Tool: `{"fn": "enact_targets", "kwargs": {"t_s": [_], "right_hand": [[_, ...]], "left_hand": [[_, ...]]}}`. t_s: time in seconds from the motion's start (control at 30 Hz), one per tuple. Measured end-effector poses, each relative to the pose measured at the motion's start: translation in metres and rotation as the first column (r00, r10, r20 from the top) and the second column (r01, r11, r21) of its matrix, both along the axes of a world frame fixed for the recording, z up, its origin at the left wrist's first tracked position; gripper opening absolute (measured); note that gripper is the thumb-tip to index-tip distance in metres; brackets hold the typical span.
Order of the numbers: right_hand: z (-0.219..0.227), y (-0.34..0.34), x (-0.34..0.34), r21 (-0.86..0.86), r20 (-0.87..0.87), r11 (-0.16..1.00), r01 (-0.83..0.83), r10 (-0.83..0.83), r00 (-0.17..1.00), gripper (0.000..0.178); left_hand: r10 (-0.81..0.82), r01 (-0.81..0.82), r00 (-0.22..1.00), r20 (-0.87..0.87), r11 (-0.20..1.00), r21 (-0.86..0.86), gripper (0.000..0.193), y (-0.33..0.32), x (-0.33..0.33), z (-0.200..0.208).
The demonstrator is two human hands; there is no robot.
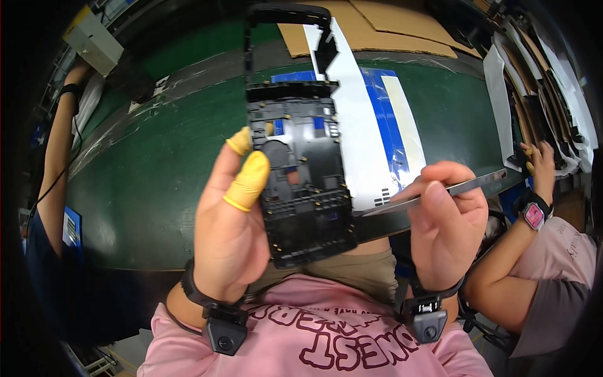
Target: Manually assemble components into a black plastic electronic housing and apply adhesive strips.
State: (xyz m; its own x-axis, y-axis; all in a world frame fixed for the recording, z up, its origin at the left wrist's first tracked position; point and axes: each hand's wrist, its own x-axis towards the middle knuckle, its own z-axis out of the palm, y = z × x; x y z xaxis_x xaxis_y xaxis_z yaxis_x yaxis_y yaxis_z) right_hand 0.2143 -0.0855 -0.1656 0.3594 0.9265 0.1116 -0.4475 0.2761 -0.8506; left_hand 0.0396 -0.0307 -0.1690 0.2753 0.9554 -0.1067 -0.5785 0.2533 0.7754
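My left hand [229, 217], with yellow finger cots on its thumb and one finger, grips a black plastic device housing [308, 166] by its left edge. The housing is raised above the bench, its ribbed side with small brass-coloured spots facing me and an open frame at its far end. In my right hand [447, 217] are slim metal tweezers [474, 184], pinched between thumb and fingers. Their tip points left, close to the housing's lower right edge; whether it touches cannot be told.
Behind the housing, a white sheet [358, 125] and blue strips [381, 107] lie on the green bench [151, 163]. Cardboard [402, 31] lies at the back. On the right, a co-worker's hand [540, 166] is beside upright stacked sheets [540, 81]. Another person's arm [58, 151] is at left.
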Motion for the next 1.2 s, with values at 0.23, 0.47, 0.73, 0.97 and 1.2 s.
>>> {"fn": "enact_targets", "kwargs": {"t_s": [0.23, 0.47, 0.73, 0.97, 1.2], "right_hand": [[-0.006, 0.009, -0.031, -0.035, 0.056, 0.987, -0.157, 0.159, 0.986, 0.019], [-0.004, 0.012, -0.033, -0.03, 0.092, 0.989, -0.142, 0.144, 0.985, 0.017], [-0.009, 0.015, -0.031, 0.002, 0.081, 0.987, -0.161, 0.161, 0.984, 0.017], [-0.018, 0.014, -0.034, 0.016, 0.117, 0.99, -0.141, 0.138, 0.984, 0.017], [-0.02, 0.02, -0.033, 0.013, 0.125, 0.989, -0.145, 0.142, 0.982, 0.016]], "left_hand": [[-0.039, 0.043, 0.993, 0.107, 0.998, -0.039, 0.032, -0.004, 0.0, 0.004], [-0.039, 0.043, 0.992, 0.12, 0.998, -0.034, 0.033, -0.004, 0.001, 0.008], [-0.045, 0.05, 0.988, 0.149, 0.998, -0.031, 0.033, -0.003, 0.001, 0.004], [-0.038, 0.041, 0.989, 0.141, 0.999, -0.013, 0.037, -0.005, -0.001, -0.002], [-0.041, 0.041, 0.999, -0.001, 0.992, 0.117, 0.072, -0.004, -0.004, -0.006]]}}
